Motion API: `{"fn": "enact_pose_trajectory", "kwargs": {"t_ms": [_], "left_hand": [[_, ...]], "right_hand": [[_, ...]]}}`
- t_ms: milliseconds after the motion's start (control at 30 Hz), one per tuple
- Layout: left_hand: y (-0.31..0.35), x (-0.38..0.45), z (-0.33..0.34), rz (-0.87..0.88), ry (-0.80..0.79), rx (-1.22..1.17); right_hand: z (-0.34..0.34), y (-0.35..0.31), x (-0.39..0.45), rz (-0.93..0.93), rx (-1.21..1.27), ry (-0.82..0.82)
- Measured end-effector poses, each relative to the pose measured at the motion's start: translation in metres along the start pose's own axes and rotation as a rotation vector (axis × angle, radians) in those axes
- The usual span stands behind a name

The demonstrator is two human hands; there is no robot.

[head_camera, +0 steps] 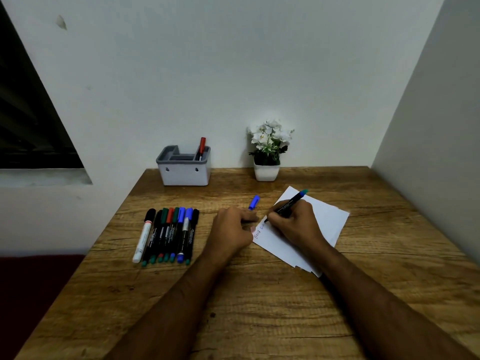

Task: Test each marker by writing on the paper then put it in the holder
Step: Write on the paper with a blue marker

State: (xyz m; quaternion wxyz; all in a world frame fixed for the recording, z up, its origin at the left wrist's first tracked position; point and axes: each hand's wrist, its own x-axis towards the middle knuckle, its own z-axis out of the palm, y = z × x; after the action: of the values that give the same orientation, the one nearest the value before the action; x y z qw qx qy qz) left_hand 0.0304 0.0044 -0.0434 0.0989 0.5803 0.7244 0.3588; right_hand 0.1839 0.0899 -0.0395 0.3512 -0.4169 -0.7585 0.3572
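Item: marker (290, 203), pinched in right hand (293, 222), tip on paper (326, 216). Left hand (232, 227) pins the sheet's 9 o'clock edge, fingers loosely curled. Holder (185, 166) at 11 o'clock. Advice: light, short strokes; recap with cap (254, 202).

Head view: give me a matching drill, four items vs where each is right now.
Items:
1. red-capped marker
2. loose blue cap
3. uncapped marker
4. row of markers

Places:
A. in the right hand, tip on the paper
B. side by side on the table, left of both hands
C. standing in the holder
D. on the table just beyond the left hand

Pairs: 1-C, 2-D, 3-A, 4-B
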Motion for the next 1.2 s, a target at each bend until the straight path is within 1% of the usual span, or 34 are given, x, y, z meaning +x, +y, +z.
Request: {"fn": "enact_pose_trajectory", "kwargs": {"t_ms": [167, 300, 433, 533, 733, 867, 1033, 1100, 1133, 1200], "left_hand": [[0.0, 0.0, -0.001, -0.003, 0.027, -0.045], [0.001, 0.008, 0.0, -0.056, 0.122, -0.082], [0.012, 0.024, -0.006, -0.08, 0.198, -0.063], [0.016, 0.041, -0.005, -0.069, 0.218, 0.01], [0.014, 0.069, 0.01, -0.165, 0.161, 0.143], [0.015, 0.079, 0.015, -0.153, 0.109, 0.227], [0.015, 0.087, 0.012, -0.137, 0.02, 0.238], [0.014, 0.089, 0.008, -0.161, 0.054, 0.202], [0.014, 0.089, 0.004, -0.197, 0.088, 0.142], [0.017, 0.088, -0.004, -0.332, 0.148, -0.104]], "right_hand": [[-0.005, 0.001, 0.001, 0.027, 0.155, 0.069], [-0.014, -0.004, 0.001, -0.015, 0.287, 0.104], [-0.022, -0.005, 0.004, -0.097, 0.346, 0.118], [-0.022, -0.002, 0.007, -0.107, 0.424, 0.12], [-0.024, 0.002, 0.013, -0.091, 0.489, 0.14], [-0.023, 0.005, 0.017, -0.129, 0.443, 0.183], [-0.021, 0.007, 0.017, -0.217, 0.316, 0.201], [-0.023, 0.005, 0.015, -0.209, 0.354, 0.2], [-0.024, 0.004, 0.013, -0.199, 0.385, 0.195], [-0.025, 0.001, 0.01, -0.199, 0.428, 0.197]]}}
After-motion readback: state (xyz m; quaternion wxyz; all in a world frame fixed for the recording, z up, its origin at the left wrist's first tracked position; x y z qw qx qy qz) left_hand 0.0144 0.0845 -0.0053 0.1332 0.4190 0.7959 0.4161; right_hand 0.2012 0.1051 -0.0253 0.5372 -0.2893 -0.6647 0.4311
